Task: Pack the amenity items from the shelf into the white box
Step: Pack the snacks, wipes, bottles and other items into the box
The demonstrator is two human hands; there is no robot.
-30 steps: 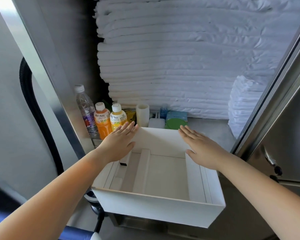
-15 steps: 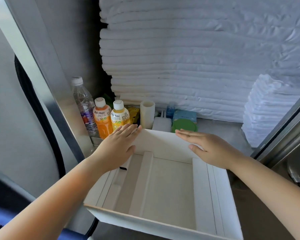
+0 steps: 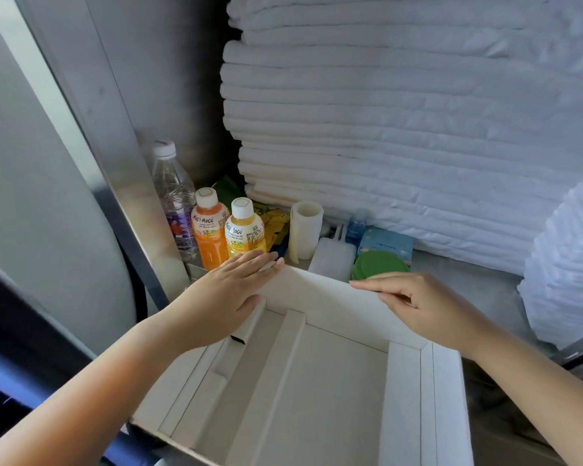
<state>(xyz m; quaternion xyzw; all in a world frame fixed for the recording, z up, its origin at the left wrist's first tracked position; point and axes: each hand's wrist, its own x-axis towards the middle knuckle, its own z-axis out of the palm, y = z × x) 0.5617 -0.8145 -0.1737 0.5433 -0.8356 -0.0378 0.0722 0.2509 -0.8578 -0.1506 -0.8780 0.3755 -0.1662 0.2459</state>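
Note:
The white box [image 3: 317, 391] lies open in front of me, with dividers inside and nothing else in it. My left hand [image 3: 226, 294] rests flat with straight fingers on its far left corner. My right hand [image 3: 414, 304] lies over the far right rim, fingers stretched along the edge. Behind the box on the shelf [image 3: 478, 280] stand an orange juice bottle [image 3: 209, 237], a yellow juice bottle [image 3: 244, 230], a water bottle [image 3: 175, 203], a white roll [image 3: 305, 230], a white pouch [image 3: 332, 260], a green lid [image 3: 379, 267], a blue packet [image 3: 386, 243] and yellow sachets [image 3: 273, 220].
A tall stack of folded white linen [image 3: 401, 129] fills the back of the shelf. A smaller white pile [image 3: 569, 264] sits at the right. A metal frame post [image 3: 115, 183] runs down the left, with a dark hose beside it.
The view has moved closer and lower toward the box. My right hand has slid along the far rim with its fingers pointing left. My left hand stays on the far left corner.

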